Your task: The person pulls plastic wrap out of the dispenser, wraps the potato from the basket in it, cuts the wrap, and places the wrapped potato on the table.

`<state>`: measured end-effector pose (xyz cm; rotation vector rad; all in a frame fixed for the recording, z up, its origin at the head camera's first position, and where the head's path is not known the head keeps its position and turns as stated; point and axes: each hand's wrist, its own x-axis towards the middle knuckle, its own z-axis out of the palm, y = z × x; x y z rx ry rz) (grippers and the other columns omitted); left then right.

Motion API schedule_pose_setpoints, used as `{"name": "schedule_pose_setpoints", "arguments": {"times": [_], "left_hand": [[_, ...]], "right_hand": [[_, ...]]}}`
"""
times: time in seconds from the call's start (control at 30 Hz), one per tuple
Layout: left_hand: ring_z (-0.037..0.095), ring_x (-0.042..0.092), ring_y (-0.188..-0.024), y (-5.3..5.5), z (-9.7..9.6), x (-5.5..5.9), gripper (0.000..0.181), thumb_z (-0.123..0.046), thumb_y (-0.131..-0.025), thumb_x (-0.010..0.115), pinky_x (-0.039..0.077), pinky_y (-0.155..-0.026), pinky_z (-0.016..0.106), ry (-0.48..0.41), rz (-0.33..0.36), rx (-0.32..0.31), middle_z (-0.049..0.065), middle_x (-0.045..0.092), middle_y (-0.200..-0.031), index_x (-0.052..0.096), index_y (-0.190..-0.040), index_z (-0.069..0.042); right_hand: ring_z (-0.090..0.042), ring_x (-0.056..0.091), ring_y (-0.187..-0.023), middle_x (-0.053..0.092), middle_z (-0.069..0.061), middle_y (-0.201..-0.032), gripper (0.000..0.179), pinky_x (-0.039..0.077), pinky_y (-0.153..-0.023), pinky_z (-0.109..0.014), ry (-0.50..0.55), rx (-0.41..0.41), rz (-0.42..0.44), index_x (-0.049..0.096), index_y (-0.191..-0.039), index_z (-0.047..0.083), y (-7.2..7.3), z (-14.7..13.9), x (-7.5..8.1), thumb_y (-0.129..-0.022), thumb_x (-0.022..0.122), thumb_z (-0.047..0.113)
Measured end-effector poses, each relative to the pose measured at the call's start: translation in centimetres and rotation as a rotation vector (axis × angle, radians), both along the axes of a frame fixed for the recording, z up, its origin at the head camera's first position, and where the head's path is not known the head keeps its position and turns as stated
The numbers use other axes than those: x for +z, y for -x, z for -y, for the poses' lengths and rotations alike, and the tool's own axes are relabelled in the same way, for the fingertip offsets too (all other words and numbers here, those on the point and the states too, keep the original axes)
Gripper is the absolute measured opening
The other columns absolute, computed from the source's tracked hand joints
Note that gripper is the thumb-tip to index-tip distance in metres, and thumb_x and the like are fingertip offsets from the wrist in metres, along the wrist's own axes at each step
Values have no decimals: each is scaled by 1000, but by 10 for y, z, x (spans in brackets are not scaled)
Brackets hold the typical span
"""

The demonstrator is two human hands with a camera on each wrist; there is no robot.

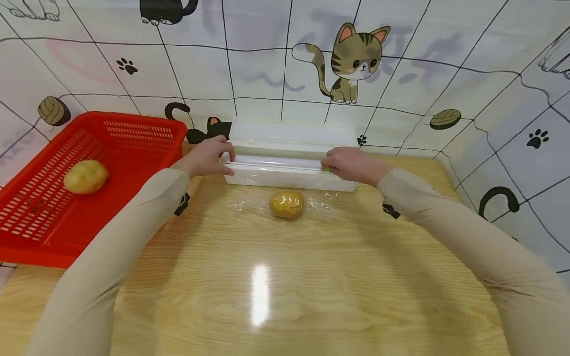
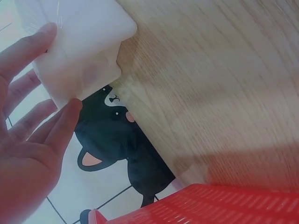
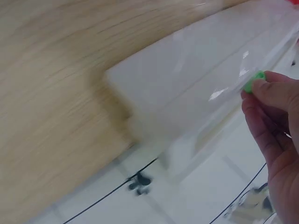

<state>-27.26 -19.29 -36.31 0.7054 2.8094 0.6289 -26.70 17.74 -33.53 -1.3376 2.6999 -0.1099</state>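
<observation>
A long white cling film box (image 1: 285, 181) lies at the back of the table with its lid (image 1: 291, 133) raised toward the wall. My left hand (image 1: 208, 156) holds the box's left end, fingers and thumb bent around its corner (image 2: 77, 77). Toward the right end, my right hand (image 1: 354, 163) pinches a small green slider (image 3: 254, 81) on the film cutter between thumb and fingers. In front of the box sits a yellow potato (image 1: 286, 204) covered in clear cling film (image 1: 321, 207), which spreads out to both sides and runs back to the box.
At the left stands a red plastic basket (image 1: 138, 158) with slotted sides, holding one bare potato (image 1: 86, 176). Behind the table is a wall covering (image 1: 262, 74) printed with cats. A wooden tabletop (image 1: 311, 277) extends in front of the wrapped potato.
</observation>
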Motion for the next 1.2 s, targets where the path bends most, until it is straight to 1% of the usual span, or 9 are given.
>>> {"name": "schedule_pose_setpoints", "arguments": {"times": [0.1,0.2,0.37,0.5,0.6,0.7,0.83,0.97,1.2], "left_hand": [[33,49,-94,0,7,-3,28,-17,-77,82,44,-80,43,0,8,2,15,50,-112,65,-98,-7],[33,49,-94,-1,11,-6,28,-17,-78,82,44,-80,44,-10,12,-2,16,51,-113,65,-98,-7],[34,49,-94,-3,13,-4,28,-17,-79,81,44,-80,45,-12,5,5,17,51,-114,65,-99,-7],[36,50,-96,-3,13,-2,28,-17,-80,80,44,-82,47,-15,12,9,18,50,-117,65,-100,-6],[37,50,-98,-3,12,-2,28,-17,-80,80,45,-83,47,-32,22,13,18,49,-119,65,-100,-6],[37,50,-99,-2,9,-6,27,-17,-80,80,44,-85,46,-47,28,8,17,49,-119,65,-100,-7],[37,50,-99,-1,6,-10,27,-18,-80,80,44,-87,45,-55,18,-9,16,49,-118,64,-100,-8],[37,50,-99,-1,5,-10,27,-17,-80,79,44,-88,46,-57,8,-8,16,48,-121,64,-100,-8],[37,51,-105,0,7,-9,26,-18,-82,78,42,-92,48,-63,29,0,18,44,-132,63,-102,-9]], "right_hand": [[-27,62,-86,66,-9,-91,9,51,-73,-41,28,3,-23,67,-92,5,-2,-20,-5,-92,61,-2],[-27,63,-82,65,-9,-88,9,52,-72,-40,30,6,-49,66,-90,4,-4,-34,-5,-91,61,-3],[-20,57,-73,60,-4,-83,11,49,-64,-37,27,-19,-105,65,-86,7,-7,-58,-1,-90,63,-3],[-15,51,-67,56,-3,-81,11,45,-60,-33,92,-12,-137,61,-84,8,-9,-68,-7,-90,64,-2],[-19,57,-70,59,-7,-84,11,48,-62,-35,174,-27,-147,63,-86,5,-10,-73,-15,-88,65,-5],[-24,63,-78,64,-10,-93,15,51,-66,-37,262,-62,-124,67,-92,3,-12,-81,-23,-85,65,-10],[-26,64,-83,65,-11,-100,18,52,-67,-38,339,-83,-100,67,-95,3,-15,-89,-30,-84,66,-12],[-26,64,-84,64,-12,-102,20,53,-67,-38,368,-68,-107,67,-96,3,-14,-92,-30,-84,66,-13],[-28,63,-86,62,-14,-103,21,53,-70,-39,341,-56,-121,64,-98,1,-13,-93,-30,-84,64,-14]]}}
